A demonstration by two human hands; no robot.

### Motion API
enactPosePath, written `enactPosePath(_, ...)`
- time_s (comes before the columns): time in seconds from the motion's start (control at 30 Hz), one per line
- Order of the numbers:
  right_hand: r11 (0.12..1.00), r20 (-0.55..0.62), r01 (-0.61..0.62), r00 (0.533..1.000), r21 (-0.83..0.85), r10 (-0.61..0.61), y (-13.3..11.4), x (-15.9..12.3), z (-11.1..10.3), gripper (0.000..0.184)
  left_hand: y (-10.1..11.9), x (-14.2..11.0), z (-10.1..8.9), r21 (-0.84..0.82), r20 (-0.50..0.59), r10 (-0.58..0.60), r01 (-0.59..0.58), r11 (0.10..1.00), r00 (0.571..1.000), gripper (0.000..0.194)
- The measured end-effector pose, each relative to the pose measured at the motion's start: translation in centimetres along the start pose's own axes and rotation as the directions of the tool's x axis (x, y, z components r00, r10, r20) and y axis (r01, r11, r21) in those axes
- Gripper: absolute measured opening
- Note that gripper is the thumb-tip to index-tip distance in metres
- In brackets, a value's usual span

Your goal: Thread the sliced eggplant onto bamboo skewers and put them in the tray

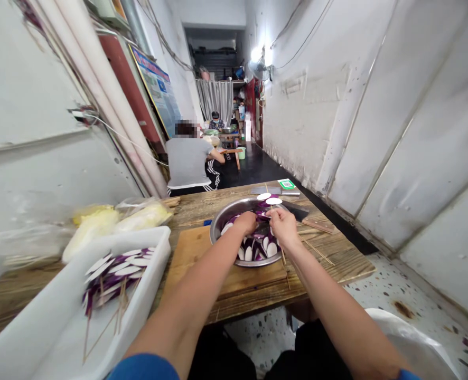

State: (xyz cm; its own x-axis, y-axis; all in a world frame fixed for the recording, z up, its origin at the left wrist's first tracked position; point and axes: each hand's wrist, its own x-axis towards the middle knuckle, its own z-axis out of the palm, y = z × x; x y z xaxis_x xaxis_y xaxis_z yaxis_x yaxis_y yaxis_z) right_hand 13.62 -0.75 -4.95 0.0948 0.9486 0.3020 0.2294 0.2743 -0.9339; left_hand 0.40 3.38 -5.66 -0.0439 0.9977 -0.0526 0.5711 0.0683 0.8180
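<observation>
A round metal bowl (215,244) holds many purple-skinned, white-fleshed eggplant slices (271,249). My left hand (246,224) reaches over the near left side into the bowl, its fingers curled down among the slices; what they grip is hidden. At the bowl's right side, my right hand (283,226) is closed around a thin wooden skewer (283,257). White eggplant slices (273,201) sit on the skewer's upper part, just above my fingers. Under the bowl lies a wooden cutting board (186,258).
Left stands a white plastic tub (160,248) with skewered eggplant slices (119,272). On the wooden table (348,258) lie loose skewers (317,249), a wood-handled knife (317,226) and a cleaver (271,190). Bagged yellowish food (142,217) sits behind the tub. A seated person (190,161) is ahead.
</observation>
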Motion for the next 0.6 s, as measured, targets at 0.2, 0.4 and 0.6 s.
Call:
enactPosePath(0.2, 0.996, 0.014, -0.021, 1.0, 0.09, 0.019, -0.1, -0.2, 0.0, 0.027, 1.5, 0.2, -1.3, -0.411, 0.043, -0.124, 0.131, 0.902, 0.991, 0.023)
enactPosePath(0.4, 0.988, 0.062, -0.042, 0.997, 0.148, 0.034, -0.1, -0.4, 0.1, 0.025, 2.5, 0.1, -2.2, -0.819, 0.057, -0.113, 0.111, 0.562, 0.992, 0.025)
enactPosePath(0.6, 0.983, 0.076, -0.053, 0.996, 0.175, 0.041, -0.4, -0.6, 0.0, 0.024, 3.0, -0.2, -2.4, -0.841, -0.105, -0.051, -0.061, 0.537, 0.993, 0.021)
